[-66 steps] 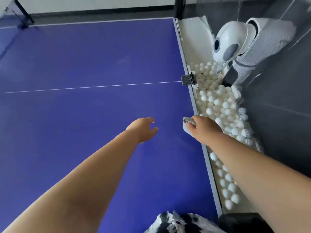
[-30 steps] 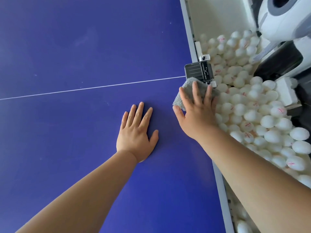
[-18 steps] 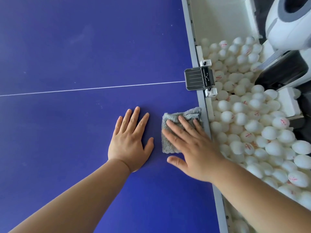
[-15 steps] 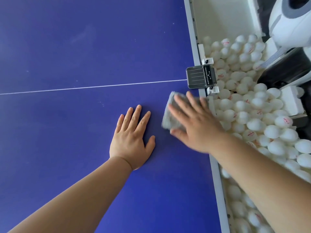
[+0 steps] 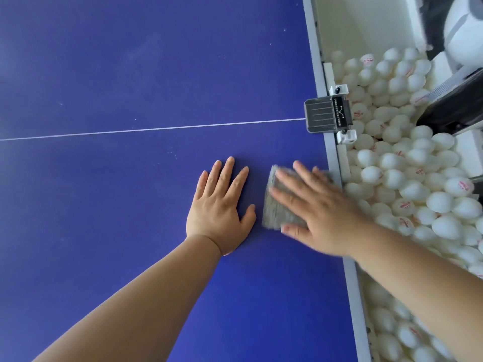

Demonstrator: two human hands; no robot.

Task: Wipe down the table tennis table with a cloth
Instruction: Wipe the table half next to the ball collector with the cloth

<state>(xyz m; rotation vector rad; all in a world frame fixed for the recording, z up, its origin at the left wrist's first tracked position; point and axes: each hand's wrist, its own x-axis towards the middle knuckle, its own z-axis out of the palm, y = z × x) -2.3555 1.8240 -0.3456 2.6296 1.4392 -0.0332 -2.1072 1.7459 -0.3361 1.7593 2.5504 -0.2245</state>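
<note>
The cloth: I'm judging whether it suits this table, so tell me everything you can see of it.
The cloth is small, grey and fuzzy, like terry or microfibre, and roughly rectangular. It lies flat on the blue table, close beside the white side edge. The right hand presses it with spread, straight fingers, hiding much of it. It looks slightly blurred.

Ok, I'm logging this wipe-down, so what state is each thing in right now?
Table tennis table: blue top, faint specks.
Grey cloth: flat on the table near its right edge, under the right hand.
Right hand: fingers straight, pressing the cloth down; blurred.
Left hand: flat on the table, palm down, holding nothing.
Net clamp: fixed on the table's edge at the white line.
White balls: piled in the tray beside the table.
</note>
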